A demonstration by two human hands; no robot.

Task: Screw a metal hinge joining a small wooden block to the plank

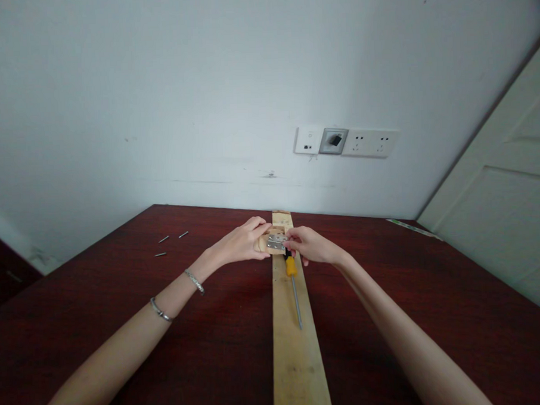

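A metal hinge (276,241) lies on a small wooden block (263,244) over a long wooden plank (299,368). My left hand (242,241) is closed around the left side of this block, fingers at its far edge and thumb on the near side. On the right, my right hand (310,245) has its thumb and fingertips pinched together at the hinge's right edge; anything tiny between them is hidden. A screwdriver (291,267) with a yellow and black handle comes out from under the right hand, its handle end covered by the fingers and its shaft pointing towards me.
Several loose screws or nails (164,239) lie on the dark red tabletop (214,360) at the left. Behind the table is a white wall with sockets (368,143). A pale panelled door (512,216) stands at the right, near a thin strip (414,228) on the table.
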